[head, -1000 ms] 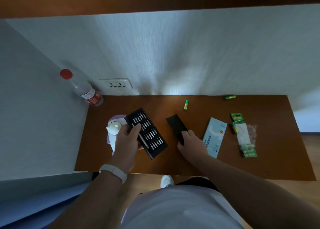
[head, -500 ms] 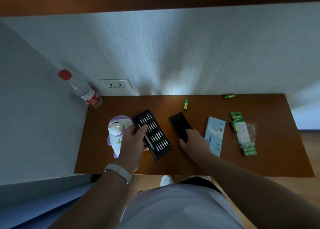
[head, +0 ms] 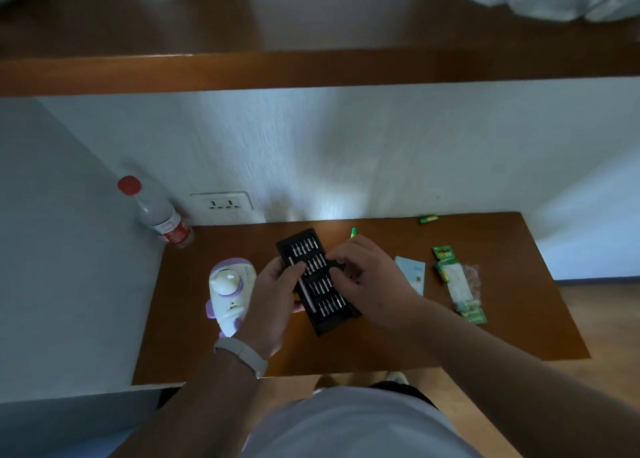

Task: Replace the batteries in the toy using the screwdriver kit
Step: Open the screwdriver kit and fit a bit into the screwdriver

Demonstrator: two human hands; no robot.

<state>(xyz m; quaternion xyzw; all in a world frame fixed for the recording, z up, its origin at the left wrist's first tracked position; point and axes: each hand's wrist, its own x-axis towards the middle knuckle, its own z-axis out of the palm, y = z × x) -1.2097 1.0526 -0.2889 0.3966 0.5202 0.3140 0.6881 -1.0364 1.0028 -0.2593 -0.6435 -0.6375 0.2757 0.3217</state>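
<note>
The black screwdriver kit (head: 306, 246) lies open on the brown table (head: 512, 326), with rows of silver bits and a silver driver handle (head: 306, 291) along its left side. My left hand (head: 273, 301) grips the kit's left edge, thumb lying over the handle. My right hand (head: 367, 277) hovers over the kit's right half, fingers curled down onto the bit rows; whether it pinches a bit is hidden. The white and purple toy (head: 230, 287) lies just left of my left hand. A green battery pack (head: 459, 284) sits at the right.
Two loose green batteries (head: 353, 232) (head: 428, 218) lie near the back wall. A white-blue leaflet (head: 412, 274) lies right of my right hand. A red-capped bottle (head: 162, 218) stands in the back left corner by a wall socket (head: 221, 204). A wooden shelf (head: 311, 69) juts out overhead.
My right hand left the black lid and moved left over the kit's bits, covering the lid. My left hand keeps hold of the kit. The camera tilted up, showing the shelf.
</note>
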